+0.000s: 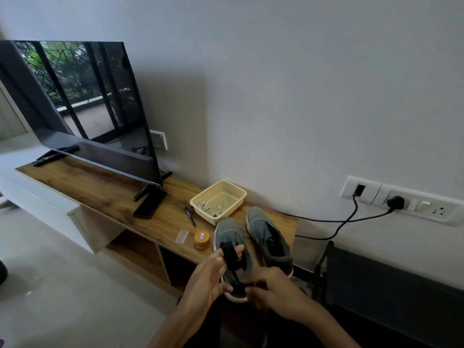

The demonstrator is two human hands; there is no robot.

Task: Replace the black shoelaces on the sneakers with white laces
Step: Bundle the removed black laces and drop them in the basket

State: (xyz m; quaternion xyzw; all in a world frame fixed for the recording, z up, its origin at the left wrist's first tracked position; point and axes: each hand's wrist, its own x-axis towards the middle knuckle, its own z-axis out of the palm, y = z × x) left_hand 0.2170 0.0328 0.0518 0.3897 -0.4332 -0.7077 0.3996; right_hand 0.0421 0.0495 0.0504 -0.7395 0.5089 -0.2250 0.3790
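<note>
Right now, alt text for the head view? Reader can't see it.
A person's left hand has a black lace wound round its fingers while the right hand pinches the lace's lower end, over one of two grey sneakers on a wooden TV unit. Behind the sneakers, a cream basket holds coiled white laces.

Black lace [229, 252] round left hand [208, 277] (tail in right hand [273, 290])

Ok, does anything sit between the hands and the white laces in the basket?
One grey sneaker lies between the hands and the basket, whose top is open over the white laces. Both hands are busy: black lace is wound round fingers of the left hand, the right hand pinching it.
</note>
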